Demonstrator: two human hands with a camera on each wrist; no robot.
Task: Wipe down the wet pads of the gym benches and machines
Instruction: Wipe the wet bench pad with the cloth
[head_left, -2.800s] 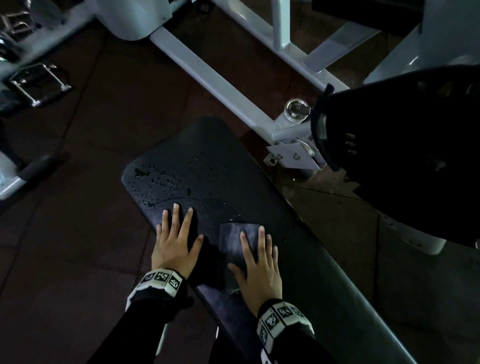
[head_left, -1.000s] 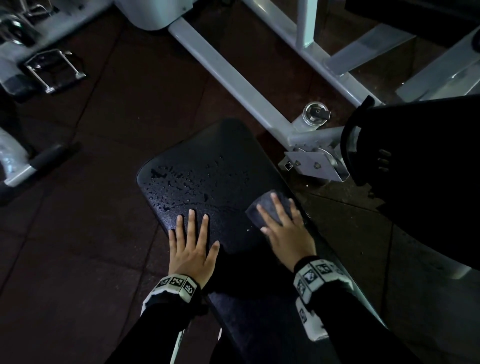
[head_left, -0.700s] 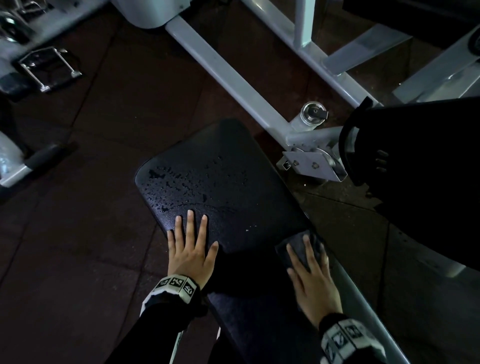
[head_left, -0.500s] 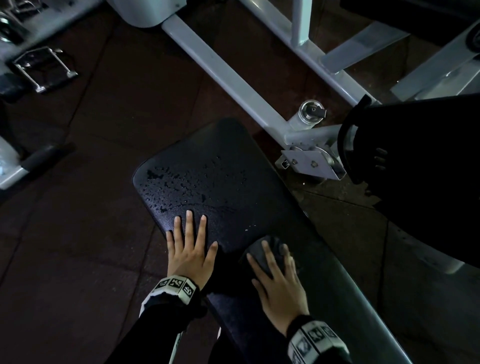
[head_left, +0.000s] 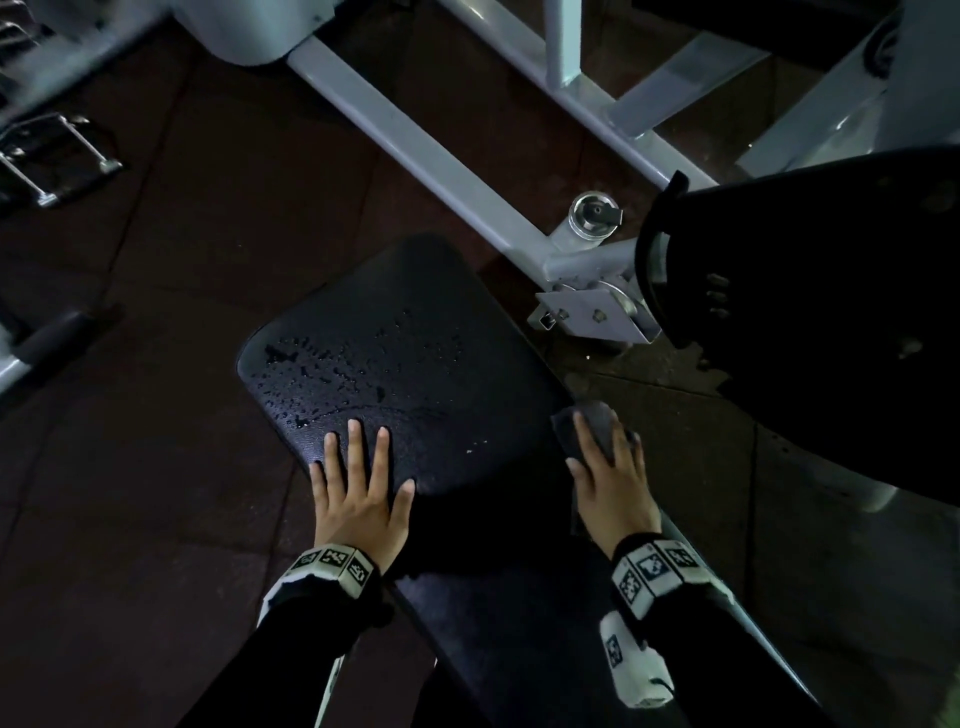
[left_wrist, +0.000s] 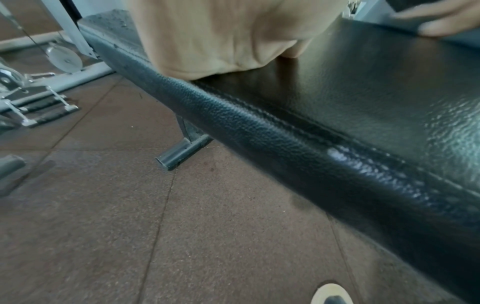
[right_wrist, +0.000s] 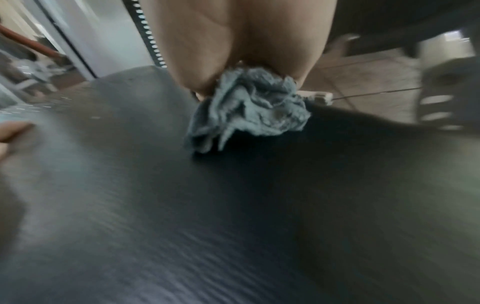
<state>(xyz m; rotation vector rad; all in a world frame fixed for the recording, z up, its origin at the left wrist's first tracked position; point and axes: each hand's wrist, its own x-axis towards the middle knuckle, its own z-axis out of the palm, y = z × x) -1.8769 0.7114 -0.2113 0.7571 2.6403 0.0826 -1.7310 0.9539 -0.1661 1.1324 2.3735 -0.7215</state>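
The cloth (head_left: 589, 426) lies bunched under the right hand (head_left: 613, 483) at the pad's right edge, straight fingers (head_left: 584, 436) pressing it down. The left hand (head_left: 358, 493) rests flat on the pad (head_left: 415, 374), fingers spread. The pad is black grained leatherette with a stitched seam; droplets (head_left: 332, 374) bead beyond the left fingertips. A grey steel frame (head_left: 415, 156) runs just past it

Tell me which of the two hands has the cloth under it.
The right hand: its fingers press the grey cloth at the right edge of the bench pad. The left hand lies flat on the bare pad, with nothing under it.
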